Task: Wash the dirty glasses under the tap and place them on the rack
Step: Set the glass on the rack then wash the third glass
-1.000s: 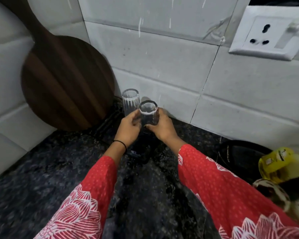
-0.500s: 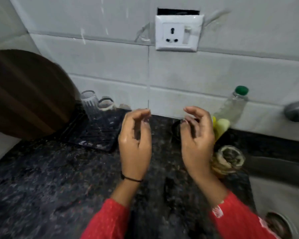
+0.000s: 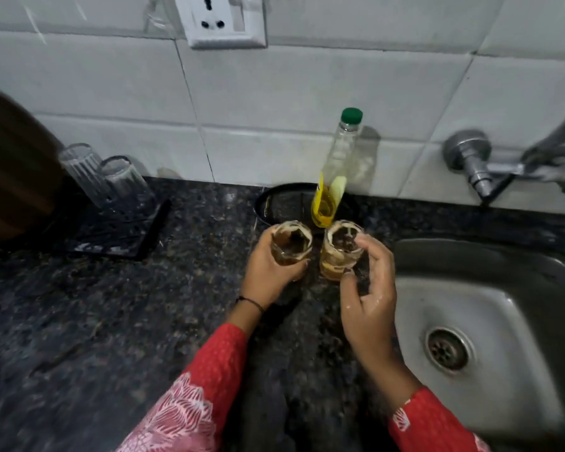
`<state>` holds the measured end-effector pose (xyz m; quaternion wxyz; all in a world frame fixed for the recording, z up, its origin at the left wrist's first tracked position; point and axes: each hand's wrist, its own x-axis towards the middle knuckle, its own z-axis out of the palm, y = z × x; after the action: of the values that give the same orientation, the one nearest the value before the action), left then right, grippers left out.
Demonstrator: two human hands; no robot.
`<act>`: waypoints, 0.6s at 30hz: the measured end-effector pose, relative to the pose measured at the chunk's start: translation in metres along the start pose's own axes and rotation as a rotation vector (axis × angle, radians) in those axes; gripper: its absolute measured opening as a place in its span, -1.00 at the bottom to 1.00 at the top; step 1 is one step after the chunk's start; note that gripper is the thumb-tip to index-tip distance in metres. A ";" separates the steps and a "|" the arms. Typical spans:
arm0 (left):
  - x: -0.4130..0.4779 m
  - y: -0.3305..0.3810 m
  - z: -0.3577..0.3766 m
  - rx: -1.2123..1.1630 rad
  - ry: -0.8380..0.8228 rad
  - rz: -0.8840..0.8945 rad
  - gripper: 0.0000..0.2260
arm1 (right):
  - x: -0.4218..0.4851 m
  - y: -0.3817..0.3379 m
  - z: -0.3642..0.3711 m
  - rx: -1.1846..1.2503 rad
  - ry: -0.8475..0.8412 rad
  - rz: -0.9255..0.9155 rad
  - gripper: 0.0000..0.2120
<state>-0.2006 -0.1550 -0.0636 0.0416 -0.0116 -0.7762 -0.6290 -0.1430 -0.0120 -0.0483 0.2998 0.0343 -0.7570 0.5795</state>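
hands (image 3: 320, 278) on two dirty glasses (image 3: 317, 249)

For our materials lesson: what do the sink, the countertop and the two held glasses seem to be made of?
Sink: likely stainless steel, dull grey sheen. Countertop: seemingly polished dark speckled stone, perhaps granite. Left-hand glass and right-hand glass: clear, probably glass, stained brownish.
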 end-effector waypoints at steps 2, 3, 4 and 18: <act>-0.024 0.011 0.003 -0.046 0.051 -0.016 -0.45 | -0.004 0.005 -0.022 0.012 -0.044 0.023 -0.55; -0.039 0.018 0.007 -0.059 0.065 -0.017 -0.45 | -0.006 0.005 -0.033 0.022 -0.077 0.032 -0.53; -0.053 0.026 0.010 -0.064 0.073 -0.010 -0.45 | -0.008 0.006 -0.042 0.033 -0.120 0.042 -0.51; -0.107 0.122 0.231 -0.192 -0.387 -0.074 -0.22 | 0.002 0.038 -0.250 0.017 -0.251 0.360 -0.22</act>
<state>-0.0973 0.1002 -0.0005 -0.1326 -0.1073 -0.7063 -0.6871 -0.0564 0.2253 -0.0426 0.0947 -0.0269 -0.7773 0.6213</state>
